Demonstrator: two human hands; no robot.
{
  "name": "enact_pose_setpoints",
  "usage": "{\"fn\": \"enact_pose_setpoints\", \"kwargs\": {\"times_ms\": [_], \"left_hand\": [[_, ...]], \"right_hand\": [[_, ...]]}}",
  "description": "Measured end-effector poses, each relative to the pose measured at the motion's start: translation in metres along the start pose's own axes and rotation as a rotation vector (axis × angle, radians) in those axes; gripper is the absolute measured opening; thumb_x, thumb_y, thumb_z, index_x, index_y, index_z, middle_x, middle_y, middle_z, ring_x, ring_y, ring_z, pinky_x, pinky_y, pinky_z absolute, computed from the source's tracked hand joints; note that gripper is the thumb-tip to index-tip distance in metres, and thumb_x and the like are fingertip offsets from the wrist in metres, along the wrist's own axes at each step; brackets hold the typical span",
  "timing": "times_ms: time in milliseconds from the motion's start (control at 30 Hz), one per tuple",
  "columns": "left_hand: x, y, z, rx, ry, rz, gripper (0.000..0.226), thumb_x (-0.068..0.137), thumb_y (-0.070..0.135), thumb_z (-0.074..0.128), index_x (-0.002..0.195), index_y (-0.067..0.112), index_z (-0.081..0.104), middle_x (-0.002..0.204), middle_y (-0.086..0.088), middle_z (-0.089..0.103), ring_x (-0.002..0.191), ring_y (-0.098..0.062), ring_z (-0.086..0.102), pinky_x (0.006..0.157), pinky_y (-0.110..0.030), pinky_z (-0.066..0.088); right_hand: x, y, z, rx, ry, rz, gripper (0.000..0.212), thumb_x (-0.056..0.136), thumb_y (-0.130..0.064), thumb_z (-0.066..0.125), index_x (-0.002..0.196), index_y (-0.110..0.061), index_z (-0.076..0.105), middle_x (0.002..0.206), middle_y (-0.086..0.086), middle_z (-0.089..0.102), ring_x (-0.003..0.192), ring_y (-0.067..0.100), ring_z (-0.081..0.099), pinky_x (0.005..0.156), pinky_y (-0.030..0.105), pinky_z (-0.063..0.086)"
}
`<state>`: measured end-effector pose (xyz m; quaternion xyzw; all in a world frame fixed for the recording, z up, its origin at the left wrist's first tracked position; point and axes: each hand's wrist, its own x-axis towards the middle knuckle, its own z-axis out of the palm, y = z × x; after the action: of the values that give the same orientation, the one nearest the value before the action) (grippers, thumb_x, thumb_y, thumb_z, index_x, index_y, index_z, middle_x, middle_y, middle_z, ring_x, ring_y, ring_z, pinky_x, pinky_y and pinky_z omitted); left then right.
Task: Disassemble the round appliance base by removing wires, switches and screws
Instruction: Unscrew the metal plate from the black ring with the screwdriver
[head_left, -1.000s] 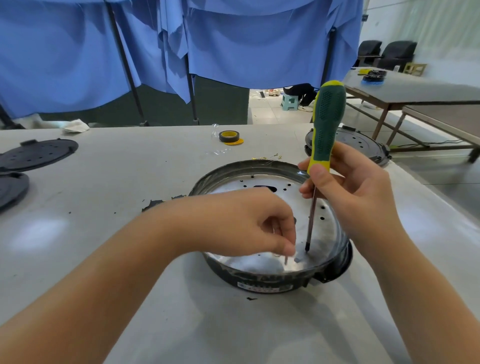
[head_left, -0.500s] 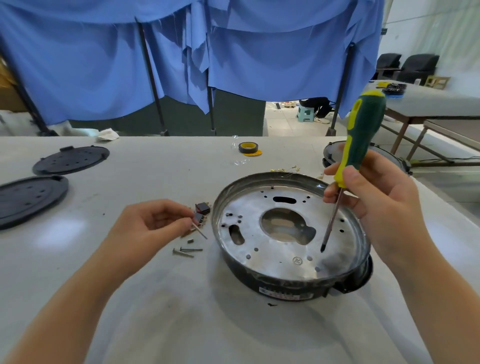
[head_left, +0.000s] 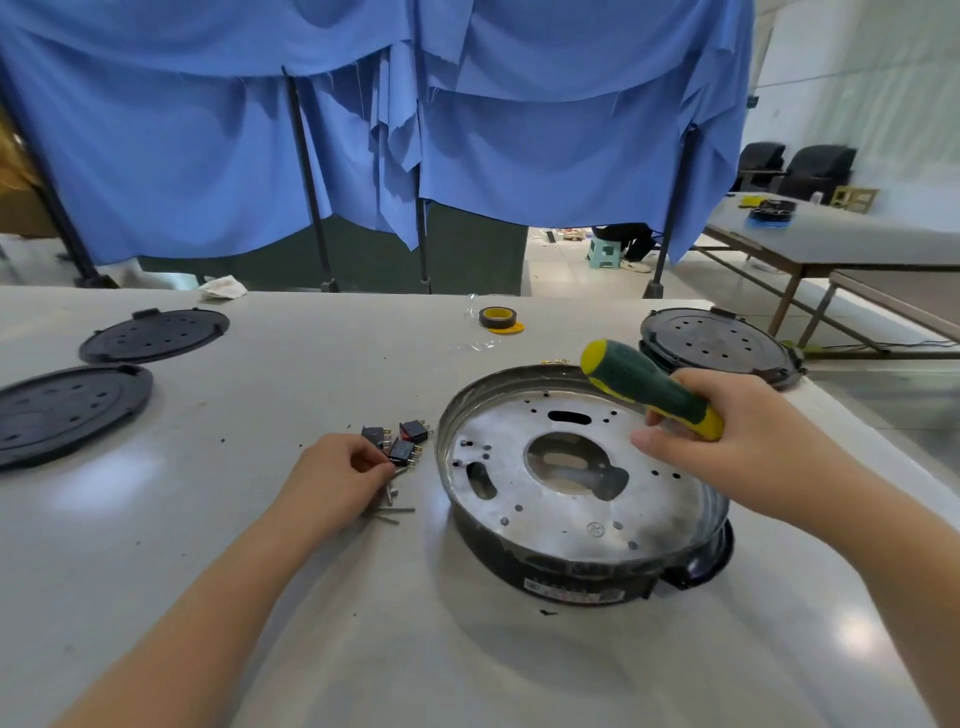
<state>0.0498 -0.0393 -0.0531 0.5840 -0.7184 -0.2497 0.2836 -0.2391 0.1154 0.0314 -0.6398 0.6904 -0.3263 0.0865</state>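
Screwdriver (head_left: 652, 388) has swung from upright to lying across the rim, right hand (head_left: 727, 441) fingers wrapped on it. Round appliance base (head_left: 576, 483) mid-surface (head_left: 260, 597), perforated metal plate exposed. Left hand (head_left: 337, 480) fingers pinch a screw (head_left: 399, 470) beside switches (head_left: 402, 441).

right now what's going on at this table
A person is taking apart a round appliance base on a white table. The right hand grips a green and yellow screwdriver above the base. The left hand is down at a small pile of screws, beside three removed switches left of the base.
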Motion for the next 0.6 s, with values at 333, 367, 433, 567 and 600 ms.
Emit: {"fn": "enact_pose_setpoints", "kwargs": {"times_ms": [333, 367, 433, 567, 600], "left_hand": [[-0.025, 0.036, 0.000, -0.279, -0.056, 0.034, 0.033, 0.085, 0.056, 0.056, 0.096, 0.026, 0.063, 0.065, 0.002, 0.069, 0.052, -0.009, 0.061, 0.052, -0.026, 0.049], [-0.028, 0.042, -0.001, -0.309, -0.157, -0.012, 0.039, 0.083, 0.059, 0.057, 0.105, 0.027, 0.059, 0.064, 0.001, 0.070, 0.046, -0.009, 0.058, 0.047, -0.024, 0.047], [-0.034, 0.052, -0.001, -0.286, -0.344, -0.068, 0.049, 0.081, 0.055, 0.061, 0.120, 0.027, 0.050, 0.065, -0.001, 0.072, 0.041, -0.011, 0.056, 0.040, -0.022, 0.040], [-0.038, 0.060, 0.001, -0.327, -0.435, -0.113, 0.045, 0.084, 0.018, 0.060, 0.126, 0.020, 0.043, 0.063, -0.009, 0.072, 0.039, -0.016, 0.057, 0.038, -0.021, 0.039], [-0.038, 0.060, 0.001, -0.336, -0.427, -0.115, 0.042, 0.084, 0.014, 0.057, 0.124, 0.019, 0.045, 0.061, -0.009, 0.071, 0.040, -0.017, 0.058, 0.038, -0.022, 0.040]], "right_hand": [[0.014, 0.051, 0.010, -0.220, 0.140, 0.430, 0.023, 0.077, -0.039, 0.071, 0.089, -0.028, 0.055, 0.071, -0.010, 0.057, 0.064, 0.007, 0.053, 0.053, 0.027, 0.040], [0.014, 0.053, 0.010, -0.209, 0.124, 0.453, 0.019, 0.078, -0.038, 0.069, 0.084, -0.023, 0.060, 0.068, -0.005, 0.060, 0.062, 0.012, 0.056, 0.052, 0.027, 0.042], [0.013, 0.056, 0.009, -0.193, 0.056, 0.495, 0.019, 0.078, -0.032, 0.068, 0.069, -0.016, 0.064, 0.057, 0.003, 0.059, 0.056, 0.019, 0.056, 0.052, 0.027, 0.041], [0.013, 0.054, 0.008, -0.120, -0.017, 0.563, 0.025, 0.075, -0.014, 0.064, 0.052, -0.012, 0.055, 0.046, 0.005, 0.045, 0.048, 0.022, 0.044, 0.048, 0.024, 0.032], [0.014, 0.054, 0.007, -0.094, -0.003, 0.565, 0.025, 0.076, -0.012, 0.063, 0.053, -0.010, 0.054, 0.048, 0.006, 0.043, 0.048, 0.022, 0.041, 0.048, 0.024, 0.030]]}}
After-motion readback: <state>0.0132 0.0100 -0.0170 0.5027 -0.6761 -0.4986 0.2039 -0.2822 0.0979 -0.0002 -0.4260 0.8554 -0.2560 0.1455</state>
